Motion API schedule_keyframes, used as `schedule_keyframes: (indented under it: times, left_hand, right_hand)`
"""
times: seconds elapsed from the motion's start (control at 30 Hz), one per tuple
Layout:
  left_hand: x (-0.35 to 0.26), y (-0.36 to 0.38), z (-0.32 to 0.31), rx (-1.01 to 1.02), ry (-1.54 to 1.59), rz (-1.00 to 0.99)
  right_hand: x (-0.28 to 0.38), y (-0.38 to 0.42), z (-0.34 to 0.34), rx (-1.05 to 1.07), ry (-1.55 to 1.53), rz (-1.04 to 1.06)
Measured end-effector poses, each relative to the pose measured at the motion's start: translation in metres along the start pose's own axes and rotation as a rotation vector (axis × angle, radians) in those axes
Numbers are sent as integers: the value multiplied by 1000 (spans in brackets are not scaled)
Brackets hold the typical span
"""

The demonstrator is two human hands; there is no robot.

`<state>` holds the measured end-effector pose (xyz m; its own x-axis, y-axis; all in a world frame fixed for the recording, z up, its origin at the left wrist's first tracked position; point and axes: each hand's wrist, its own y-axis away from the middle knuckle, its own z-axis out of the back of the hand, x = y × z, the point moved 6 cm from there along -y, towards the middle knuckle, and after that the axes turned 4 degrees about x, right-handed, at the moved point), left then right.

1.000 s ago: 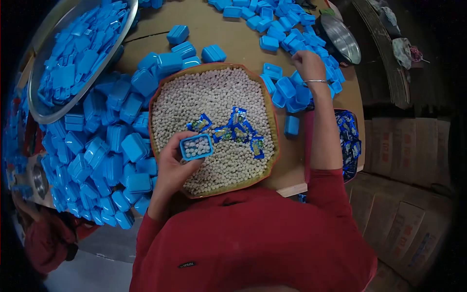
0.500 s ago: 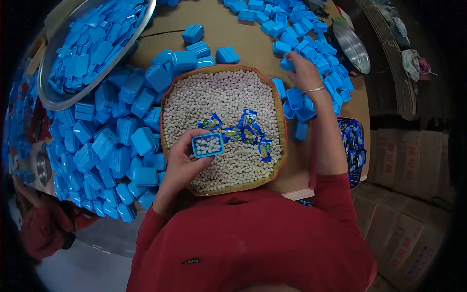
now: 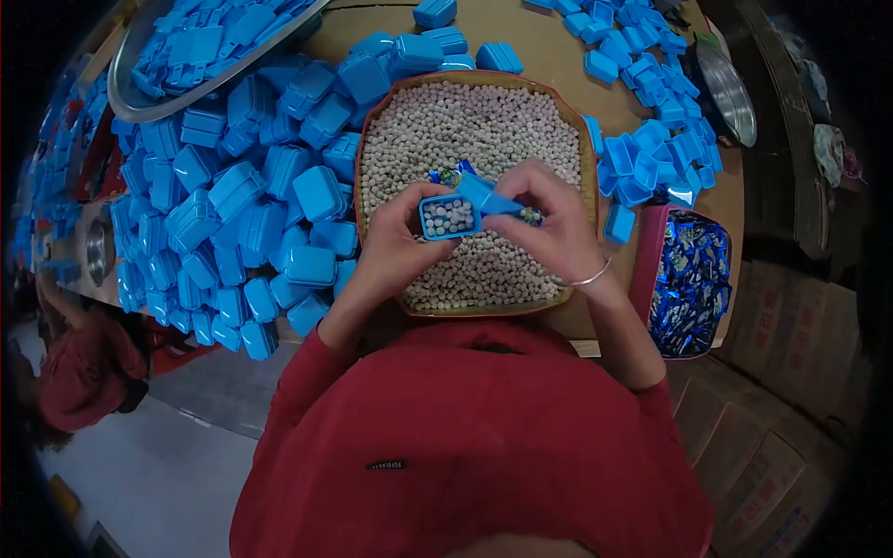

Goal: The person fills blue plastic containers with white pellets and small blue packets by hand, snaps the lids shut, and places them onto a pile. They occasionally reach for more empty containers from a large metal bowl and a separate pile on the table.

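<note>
Head view is showing both hands meeting over the tray of white pellets. The left hand is pinching a small blue box filled with pellets, and the right hand is gripping a blue lid against the box's edge. Box and lid look like light, stiff plastic, probably smooth; holding the box by its short sides is keeping the pellets from spilling. Printed sachets are lying on the pellets just beyond the fingers. Left of the tray, closed blue boxes are crowding close; right of it, loose lids are lying scattered, and a bin of blue sachets is standing beside the tray's near right corner.
</note>
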<state>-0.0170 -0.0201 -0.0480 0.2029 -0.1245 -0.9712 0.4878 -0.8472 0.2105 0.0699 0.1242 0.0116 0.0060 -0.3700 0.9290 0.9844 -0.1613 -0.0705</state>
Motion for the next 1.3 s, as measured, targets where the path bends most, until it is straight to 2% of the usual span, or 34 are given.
schedule_keyframes:
  times: [0.1, 0.23, 0.33, 0.43, 0.53, 0.63, 0.73, 0.83, 0.93, 1.0, 1.03, 1.07, 1.13, 1.2, 1.23, 1.27, 1.3]
  left_hand:
    - [-3, 1, -2, 28, 7, -22]
    - [-8, 5, 0, 21, 57, -46]
    - [-6, 5, -1, 28, 108, -65]
    - [-11, 7, -1, -3, 31, -125]
    - [-8, 7, 1, -8, 50, -105]
    - [-12, 8, -2, 0, 24, -184]
    - [-17, 8, 1, -37, 27, -218]
    - [-12, 9, 3, -3, 41, -187]
    - [-20, 9, 0, 217, 311, -179]
    - [-16, 5, -3, 193, 229, -151]
    - [-9, 3, -1, 155, 185, -70]
    - [-2, 2, 0, 120, 144, 13]
    - [-4, 2, 2, 53, 161, 36]
    - [-4, 4, 4, 47, 70, -32]
    - [-3, 4, 4, 44, 25, -66]
    - [-4, 5, 4, 18, -42, -107]
    - [-1, 4, 4, 27, 5, -55]
  right_hand:
    - [28, 3, -20, -43, 545, 269]
    - [46, 4, -23, -80, 722, 421]
    - [44, 5, -30, -29, 731, 402]
    - [47, 6, -32, 12, 687, 303]
    - [43, 6, -32, -35, 664, 372]
    - [44, 7, -35, -32, 518, 383]
    - [56, 7, -41, -97, 589, 435]
    - [54, 5, -41, -84, 586, 454]
    - [52, 9, -40, -96, 650, 488]
    - [34, 10, -46, -56, 579, 386]
    - [26, 10, -45, -29, 508, 327]
    - [22, 7, -33, 40, 351, 296]
    - [9, -6, 17, 24, 102, 119]
    - [-33, -14, 99, -343, 395, -55]
    - [-58, -17, 140, -445, 624, -65]
    - [-90, -21, 173, -377, 788, -142]
    - [-116, -21, 199, -304, 949, -220]
